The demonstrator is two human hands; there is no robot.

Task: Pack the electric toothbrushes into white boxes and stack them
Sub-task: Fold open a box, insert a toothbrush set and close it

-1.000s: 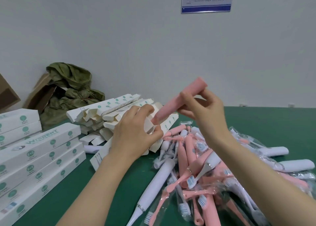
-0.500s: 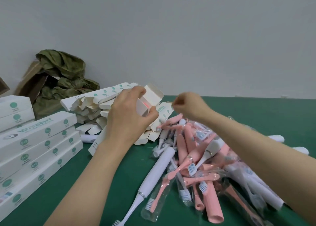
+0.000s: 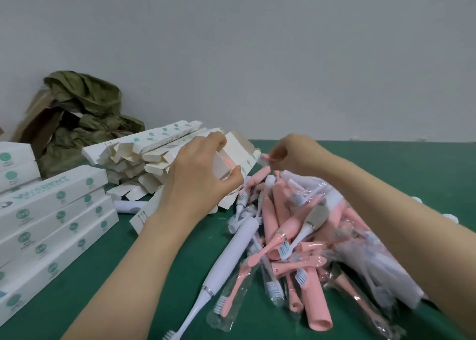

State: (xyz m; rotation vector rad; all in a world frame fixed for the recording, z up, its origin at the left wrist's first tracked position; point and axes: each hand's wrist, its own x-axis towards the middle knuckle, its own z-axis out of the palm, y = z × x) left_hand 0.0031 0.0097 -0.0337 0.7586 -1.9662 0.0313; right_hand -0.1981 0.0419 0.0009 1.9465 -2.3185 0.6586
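White toothbrush (image 3: pixel 229 259) lies nearest on green table (image 3: pixel 123 275), beside heap of pink toothbrushes (image 3: pixel 288 239), kept within reach for packing. Packed boxes (image 3: pixel 54 218) stacked to my left, out of way. My left hand (image 3: pixel 198 182) wraps open box (image 3: pixel 231 156), mouth held toward me; pink glow inside, likely handle seated. My right hand (image 3: pixel 291 151) pinches small pink piece; what it is, unclear. Empty boxes (image 3: pixel 144 154) piled beyond; box's far end hidden.

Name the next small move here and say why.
Probably drop the brush head pinched in the right hand into the open box. The left hand holds that box, flap up, with a pink handle showing inside.
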